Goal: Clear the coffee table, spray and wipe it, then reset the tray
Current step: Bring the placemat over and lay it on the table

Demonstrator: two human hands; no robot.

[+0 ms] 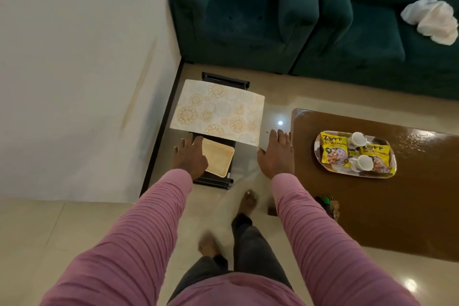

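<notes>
Late stage, I'd say, though not certain. The tray [317, 154] sits on the brown worktop [372, 211] loaded with two yellow snack packets [332, 148] and two white cups [365, 163]. Wet specks show on the surface beyond the tray on the right, so spraying looks done. A crumpled white cloth [432, 20] lies on the green sofa [248, 20] beyond the tray. Tray reset looks finished, unless it was never cleared; can't rule that out.

What seems left is the patterned placemat [218, 112]. It's off the worktop, well to the left of the tray, lying flat on a small black stand [224, 79] over a yellow square piece [218, 159].

Both hands are out left of the tray, fingers straight and spread wide, holding nothing. The left hand [190, 156] is at the mat's near-left edge, the right hand [275, 154] at its near-right corner. Contact unclear.

The mat's long axis runs across the room, one short end toward the tray. The oval tray's long axis follows the worktop's length, roughly in line with the mat's.
</notes>
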